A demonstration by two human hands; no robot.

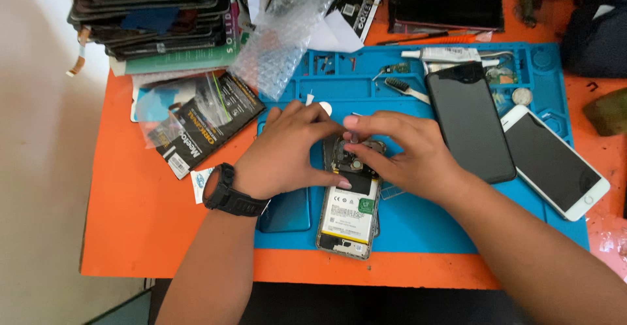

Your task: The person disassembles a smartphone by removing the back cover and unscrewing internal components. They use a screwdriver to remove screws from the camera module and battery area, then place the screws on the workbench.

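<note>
An opened phone (349,215) lies back-up on a blue work mat (418,224), its white battery and circuit board exposed. My left hand (287,152), with a black watch at the wrist, rests on the phone's left side and its thumb presses near the black part above the battery. My right hand (401,148) bends over the phone's upper end with fingertips on the camera area. What the fingers pinch there is hidden. A teal back cover (287,212) lies partly under my left wrist.
A black phone (470,122) and a white phone (555,162) lie at the right on the mat. A toothbrush (405,90), a glue tube (441,54), bubble wrap (284,34), packets (196,122) and stacked screens (157,11) crowd the orange table (130,214).
</note>
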